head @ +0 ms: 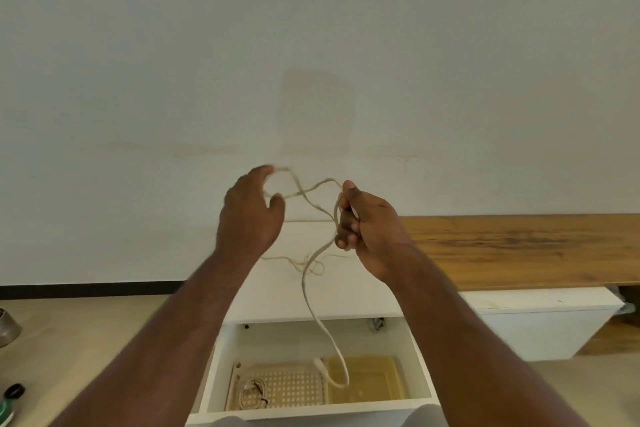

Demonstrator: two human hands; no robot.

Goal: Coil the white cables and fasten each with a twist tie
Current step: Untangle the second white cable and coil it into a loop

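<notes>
Both hands are raised in front of the pale wall, well above the open drawer (317, 402), so that the white cable (311, 291) hangs free and can be gathered without snagging. The right hand (363, 229) is clenched around a small bundle of loops already formed — it acts as the anchor on which the coil builds. The left hand (252, 211) pinches a strand near its fingertips and draws it across toward the right, seemingly to lay the next turn; the strand is motion-blurred, so the exact grip is hard to read. Between the hands the cable crosses itself in a loose, uneven tangle. Below the right hand a long tail drops into the drawer, its plug end hanging just over a yellowish tray (367, 381). The cable looks thin, flat and limp — prone to kinks. A coiled cable (252, 393) lies in the perforated basket (294, 385) beside the tray.
</notes>
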